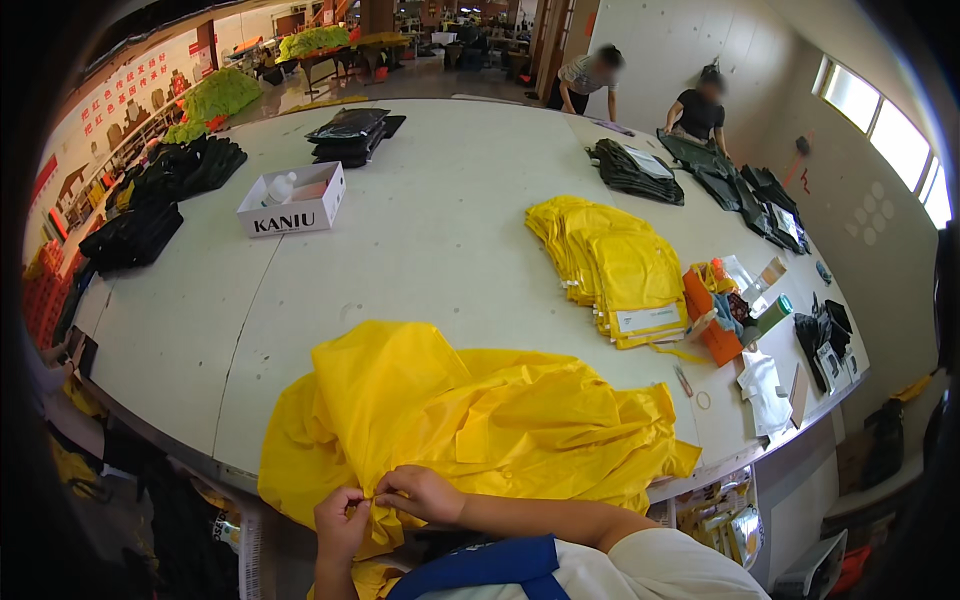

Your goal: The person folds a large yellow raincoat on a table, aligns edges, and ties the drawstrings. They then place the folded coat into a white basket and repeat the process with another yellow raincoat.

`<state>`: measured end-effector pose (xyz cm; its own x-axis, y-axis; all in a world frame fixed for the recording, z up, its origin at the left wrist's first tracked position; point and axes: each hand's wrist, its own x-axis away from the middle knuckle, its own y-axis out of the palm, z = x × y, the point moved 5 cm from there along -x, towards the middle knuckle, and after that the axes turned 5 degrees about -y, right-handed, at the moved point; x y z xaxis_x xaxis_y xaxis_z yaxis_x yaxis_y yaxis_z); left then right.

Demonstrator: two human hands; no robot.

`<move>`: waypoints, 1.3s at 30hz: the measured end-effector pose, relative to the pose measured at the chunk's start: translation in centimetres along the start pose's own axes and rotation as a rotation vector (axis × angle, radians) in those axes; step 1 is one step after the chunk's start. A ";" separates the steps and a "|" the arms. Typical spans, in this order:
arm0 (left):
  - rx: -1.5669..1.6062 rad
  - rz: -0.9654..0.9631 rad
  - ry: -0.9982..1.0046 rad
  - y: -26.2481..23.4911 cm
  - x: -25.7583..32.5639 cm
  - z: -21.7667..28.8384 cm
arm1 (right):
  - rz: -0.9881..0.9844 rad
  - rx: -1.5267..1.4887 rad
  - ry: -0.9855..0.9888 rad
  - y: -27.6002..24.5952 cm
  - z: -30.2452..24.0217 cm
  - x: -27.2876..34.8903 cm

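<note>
A bright yellow raincoat (540,400), thin and shiny, lies spread and crumpled over the near edge of the table, with a small flap on its front. My left hand (342,522) pinches the raincoat's edge at the near side. Close beside it, my right hand (424,494) is closed on the same edge, its forearm lying across the lower part of the cloth. The fingertips of both hands nearly meet. What exactly sits between them is too small to make out. Part of the raincoat hangs below the table edge toward my lap.
Folded yellow garments (630,265) are stacked to the right, beside an orange box (712,322) of supplies and small scissors (683,380). A white box (292,215) holds a bottle. Dark bundles (135,235) lie at left. Two people (697,110) work at the far side.
</note>
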<state>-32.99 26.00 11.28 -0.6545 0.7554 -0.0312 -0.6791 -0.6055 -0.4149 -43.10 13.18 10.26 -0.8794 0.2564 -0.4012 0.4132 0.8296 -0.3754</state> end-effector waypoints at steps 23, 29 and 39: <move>-0.375 -0.067 -0.282 -3.6 -0.8 -5.6 | 0.413 0.997 0.855 -30.8 15.4 14.4; -0.851 -0.202 -0.034 5.9 -10.1 -0.8 | 0.057 0.517 1.174 -33.2 22.2 13.7; 0.490 0.579 -0.947 -15.2 5.6 -13.3 | 0.500 -0.078 0.572 -37.7 8.6 22.0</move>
<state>-21.89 42.77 5.32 -0.7475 -0.0165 0.6641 -0.1250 -0.9783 -0.1650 -76.01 -16.74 8.41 -0.5860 0.8103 -0.0045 0.7954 0.5742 -0.1942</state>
